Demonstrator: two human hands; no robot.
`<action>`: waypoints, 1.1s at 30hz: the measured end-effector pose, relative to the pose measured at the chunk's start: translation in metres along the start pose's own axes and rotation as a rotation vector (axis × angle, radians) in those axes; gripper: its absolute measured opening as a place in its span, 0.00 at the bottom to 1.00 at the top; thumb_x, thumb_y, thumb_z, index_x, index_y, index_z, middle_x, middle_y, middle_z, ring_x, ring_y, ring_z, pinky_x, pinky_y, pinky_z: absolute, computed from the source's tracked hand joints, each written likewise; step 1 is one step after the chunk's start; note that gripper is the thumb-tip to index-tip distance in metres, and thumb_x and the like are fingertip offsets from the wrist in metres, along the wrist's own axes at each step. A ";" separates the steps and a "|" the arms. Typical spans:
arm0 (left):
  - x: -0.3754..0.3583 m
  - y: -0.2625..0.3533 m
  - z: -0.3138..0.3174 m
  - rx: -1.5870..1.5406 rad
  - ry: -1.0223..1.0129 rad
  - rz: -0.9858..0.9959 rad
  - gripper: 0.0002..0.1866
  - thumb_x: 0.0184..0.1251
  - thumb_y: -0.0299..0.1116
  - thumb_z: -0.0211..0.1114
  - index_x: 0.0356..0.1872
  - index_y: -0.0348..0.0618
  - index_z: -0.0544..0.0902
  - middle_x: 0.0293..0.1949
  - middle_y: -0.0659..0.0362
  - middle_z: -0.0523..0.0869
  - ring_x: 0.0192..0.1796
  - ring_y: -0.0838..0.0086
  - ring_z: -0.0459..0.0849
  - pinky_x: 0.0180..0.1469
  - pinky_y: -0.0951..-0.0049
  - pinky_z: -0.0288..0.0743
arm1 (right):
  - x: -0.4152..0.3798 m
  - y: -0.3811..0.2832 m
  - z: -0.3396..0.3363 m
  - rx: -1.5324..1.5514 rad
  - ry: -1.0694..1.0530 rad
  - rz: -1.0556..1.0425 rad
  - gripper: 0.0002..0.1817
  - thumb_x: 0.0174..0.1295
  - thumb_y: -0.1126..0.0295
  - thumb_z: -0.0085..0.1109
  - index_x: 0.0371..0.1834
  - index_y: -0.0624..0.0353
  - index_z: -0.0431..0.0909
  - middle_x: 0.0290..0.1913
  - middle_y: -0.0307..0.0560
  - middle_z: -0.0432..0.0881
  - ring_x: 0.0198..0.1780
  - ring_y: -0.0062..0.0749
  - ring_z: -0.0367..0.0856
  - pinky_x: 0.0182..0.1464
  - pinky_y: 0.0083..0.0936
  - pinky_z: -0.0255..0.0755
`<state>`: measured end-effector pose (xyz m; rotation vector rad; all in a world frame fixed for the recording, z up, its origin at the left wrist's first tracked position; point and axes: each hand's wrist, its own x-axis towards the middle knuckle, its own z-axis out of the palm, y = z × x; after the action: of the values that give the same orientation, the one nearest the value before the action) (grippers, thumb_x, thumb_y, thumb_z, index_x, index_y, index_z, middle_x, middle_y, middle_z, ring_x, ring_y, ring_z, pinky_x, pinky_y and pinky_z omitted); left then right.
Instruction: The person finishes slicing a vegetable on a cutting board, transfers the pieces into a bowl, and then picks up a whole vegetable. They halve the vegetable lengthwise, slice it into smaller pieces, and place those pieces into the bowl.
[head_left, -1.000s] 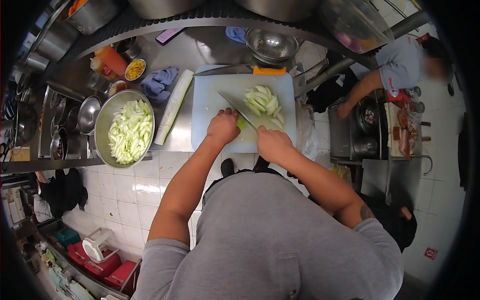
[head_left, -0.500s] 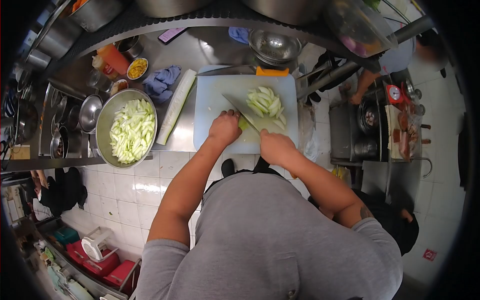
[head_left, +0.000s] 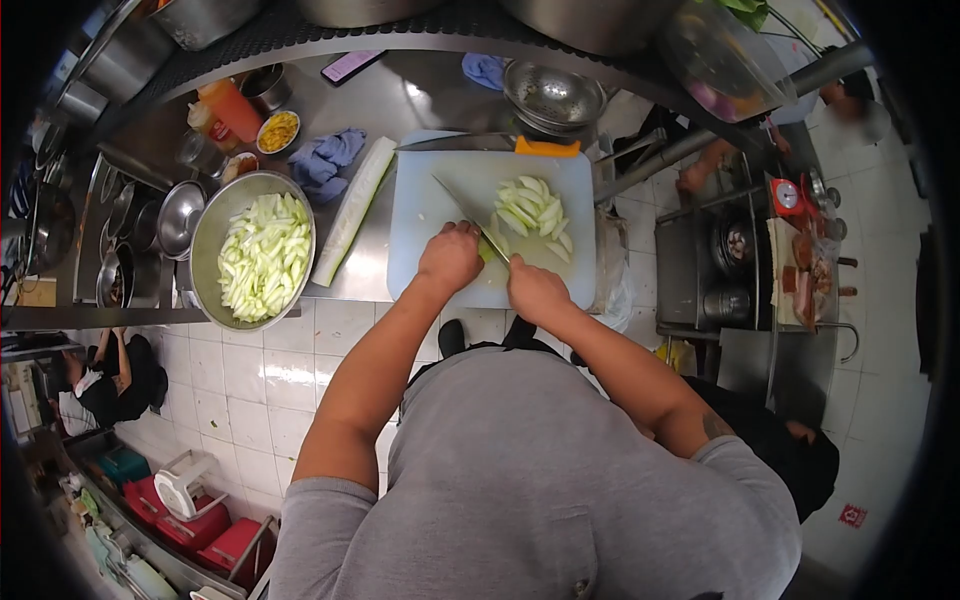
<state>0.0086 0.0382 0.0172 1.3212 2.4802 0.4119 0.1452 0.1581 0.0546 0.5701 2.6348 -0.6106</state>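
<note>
green piece: on the cutting board (head_left: 415, 195), just right of the left hand's fingertips; its long axis is partly hidden by fingers and blade.
knife (head_left: 470, 217): long axis slanting from the near right to the far left, tip outermost; blade just beside the left fingers, over the green piece (head_left: 487, 250).
nearer hand: left hand (head_left: 450, 257), at the piece; right hand (head_left: 537, 290) nearer the right, at the knife handle.
left hand pose: fingers drawn together and curled over the piece, forearm reaching from the near left.
right hand pose: closed round the handle, knuckles up, forearm reaching from the near right.
cut slices (head_left: 535, 208): heaped right of the blade, apart from both hands.
</note>
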 end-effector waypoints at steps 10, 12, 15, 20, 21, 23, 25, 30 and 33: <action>-0.003 -0.004 0.005 -0.033 -0.013 -0.018 0.22 0.55 0.34 0.69 0.51 0.35 0.81 0.51 0.47 0.84 0.55 0.54 0.82 0.58 0.59 0.80 | -0.005 -0.005 -0.001 -0.053 -0.044 0.029 0.12 0.63 0.75 0.45 0.47 0.68 0.74 0.41 0.67 0.86 0.45 0.60 0.86 0.49 0.50 0.78; -0.005 -0.007 0.006 -0.010 -0.002 0.020 0.21 0.55 0.33 0.68 0.51 0.35 0.82 0.52 0.48 0.84 0.55 0.55 0.82 0.58 0.60 0.79 | 0.005 -0.009 -0.008 -0.077 -0.014 -0.038 0.13 0.63 0.75 0.45 0.47 0.68 0.73 0.42 0.68 0.86 0.47 0.59 0.86 0.51 0.51 0.77; -0.005 -0.008 0.002 0.005 -0.044 0.012 0.22 0.55 0.33 0.68 0.52 0.36 0.82 0.53 0.49 0.84 0.56 0.55 0.81 0.59 0.60 0.79 | -0.014 -0.020 -0.035 -0.112 -0.070 -0.037 0.13 0.63 0.75 0.45 0.48 0.68 0.73 0.42 0.69 0.86 0.46 0.59 0.86 0.51 0.52 0.77; -0.006 -0.008 0.003 0.003 -0.057 0.013 0.21 0.56 0.32 0.68 0.51 0.35 0.82 0.53 0.48 0.83 0.56 0.55 0.81 0.60 0.60 0.78 | -0.001 -0.003 0.004 -0.066 -0.048 0.001 0.13 0.63 0.75 0.44 0.48 0.69 0.73 0.41 0.69 0.86 0.46 0.60 0.86 0.50 0.52 0.77; -0.006 -0.009 0.005 0.007 -0.030 0.029 0.21 0.55 0.32 0.68 0.51 0.35 0.82 0.53 0.48 0.83 0.55 0.54 0.82 0.60 0.60 0.78 | 0.005 -0.003 0.004 -0.049 -0.009 -0.036 0.14 0.63 0.75 0.44 0.48 0.69 0.73 0.41 0.69 0.86 0.47 0.60 0.86 0.50 0.52 0.77; -0.008 -0.009 0.004 0.000 -0.047 0.014 0.21 0.56 0.33 0.68 0.51 0.35 0.82 0.53 0.48 0.83 0.55 0.54 0.82 0.60 0.60 0.78 | -0.005 -0.014 -0.017 -0.064 -0.033 -0.052 0.13 0.63 0.75 0.44 0.48 0.69 0.72 0.41 0.70 0.86 0.46 0.60 0.86 0.50 0.52 0.77; -0.001 -0.009 0.002 -0.007 -0.043 0.008 0.21 0.56 0.33 0.68 0.51 0.34 0.81 0.53 0.47 0.83 0.55 0.54 0.82 0.60 0.60 0.78 | -0.011 -0.015 -0.027 -0.092 -0.039 -0.069 0.13 0.63 0.75 0.44 0.48 0.69 0.72 0.41 0.70 0.85 0.46 0.60 0.86 0.50 0.52 0.77; -0.006 -0.011 0.004 -0.007 -0.033 0.025 0.22 0.56 0.33 0.68 0.52 0.34 0.81 0.52 0.47 0.83 0.56 0.54 0.82 0.60 0.60 0.78 | 0.002 -0.011 0.002 -0.029 -0.016 -0.037 0.14 0.63 0.73 0.46 0.48 0.69 0.72 0.41 0.69 0.85 0.46 0.60 0.86 0.49 0.51 0.78; -0.009 -0.011 0.004 -0.023 0.001 0.032 0.21 0.56 0.33 0.68 0.51 0.34 0.81 0.51 0.47 0.83 0.55 0.54 0.82 0.60 0.59 0.78 | -0.004 -0.015 -0.018 -0.069 0.004 -0.093 0.13 0.62 0.74 0.46 0.48 0.68 0.72 0.40 0.68 0.86 0.44 0.60 0.86 0.49 0.51 0.78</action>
<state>0.0071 0.0251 0.0101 1.3537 2.4508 0.4472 0.1370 0.1532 0.0761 0.4310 2.6863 -0.5443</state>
